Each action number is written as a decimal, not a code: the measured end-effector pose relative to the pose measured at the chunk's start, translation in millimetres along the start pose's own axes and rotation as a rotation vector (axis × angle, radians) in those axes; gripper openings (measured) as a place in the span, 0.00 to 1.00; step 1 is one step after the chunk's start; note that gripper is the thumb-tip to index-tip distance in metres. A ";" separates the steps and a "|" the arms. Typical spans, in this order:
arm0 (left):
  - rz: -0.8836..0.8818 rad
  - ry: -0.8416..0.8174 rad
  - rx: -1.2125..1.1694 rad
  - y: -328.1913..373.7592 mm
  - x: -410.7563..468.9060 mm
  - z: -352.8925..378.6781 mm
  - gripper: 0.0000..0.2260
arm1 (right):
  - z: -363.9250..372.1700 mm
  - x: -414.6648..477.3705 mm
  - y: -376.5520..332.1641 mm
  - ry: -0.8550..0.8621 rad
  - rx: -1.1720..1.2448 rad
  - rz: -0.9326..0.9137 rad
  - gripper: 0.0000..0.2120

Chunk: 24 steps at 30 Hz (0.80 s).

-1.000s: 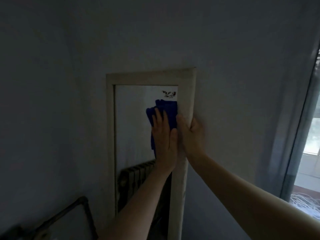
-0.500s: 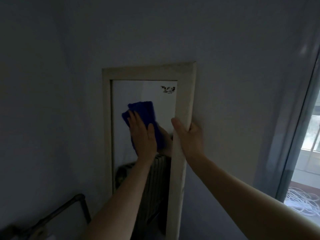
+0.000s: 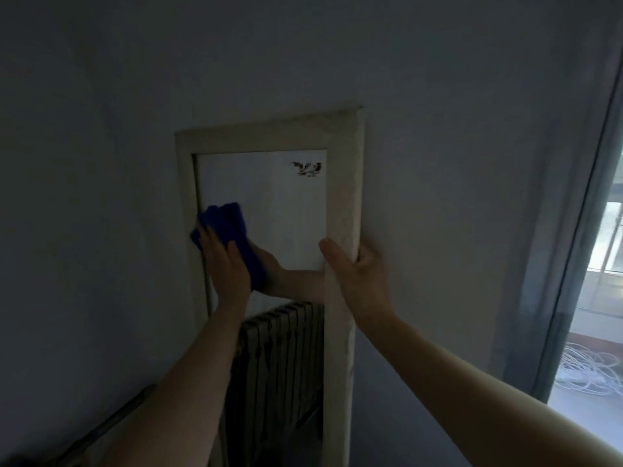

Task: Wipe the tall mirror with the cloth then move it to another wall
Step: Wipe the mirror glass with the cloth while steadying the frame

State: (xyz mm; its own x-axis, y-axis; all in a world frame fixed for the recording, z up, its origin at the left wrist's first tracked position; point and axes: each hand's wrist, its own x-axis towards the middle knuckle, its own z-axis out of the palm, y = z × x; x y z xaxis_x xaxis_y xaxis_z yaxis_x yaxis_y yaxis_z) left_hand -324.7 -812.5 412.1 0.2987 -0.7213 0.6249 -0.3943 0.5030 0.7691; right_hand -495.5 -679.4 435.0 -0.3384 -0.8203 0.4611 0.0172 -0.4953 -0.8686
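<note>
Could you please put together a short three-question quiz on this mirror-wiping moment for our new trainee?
1. True or false: the left hand presses the blue cloth flat against the mirror glass.
2. Which part of the mirror does the right hand grip? A) the top edge B) the right side of the frame C) the left side of the frame
3. Fill in: the small dark decal sits in the upper ____ corner of the glass.

Key:
1. True
2. B
3. right
</note>
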 end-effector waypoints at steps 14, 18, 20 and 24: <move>0.346 -0.116 -0.049 73.9 -103.1 37.2 0.23 | -0.5 -1.7 -1.5 -0.040 0.076 0.006 0.03; 0.256 -0.045 -0.021 40.4 -69.6 29.6 0.24 | -2.0 -1.7 -1.0 -0.035 0.050 0.031 0.07; 0.148 -0.007 -0.022 12.7 -49.5 20.5 0.25 | -2.0 -0.3 0.8 -0.021 0.026 0.030 0.08; -0.062 0.068 0.005 -41.9 -29.3 2.2 0.23 | -1.9 -1.0 0.9 -0.016 0.020 0.012 0.08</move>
State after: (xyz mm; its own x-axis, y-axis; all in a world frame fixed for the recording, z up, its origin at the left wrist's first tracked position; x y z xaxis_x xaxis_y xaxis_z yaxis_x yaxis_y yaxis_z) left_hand -318.8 -813.5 361.3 0.3808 -0.7168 0.5841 -0.3775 0.4562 0.8059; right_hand -496.9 -678.5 433.5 -0.3225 -0.8305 0.4541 0.0396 -0.4912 -0.8702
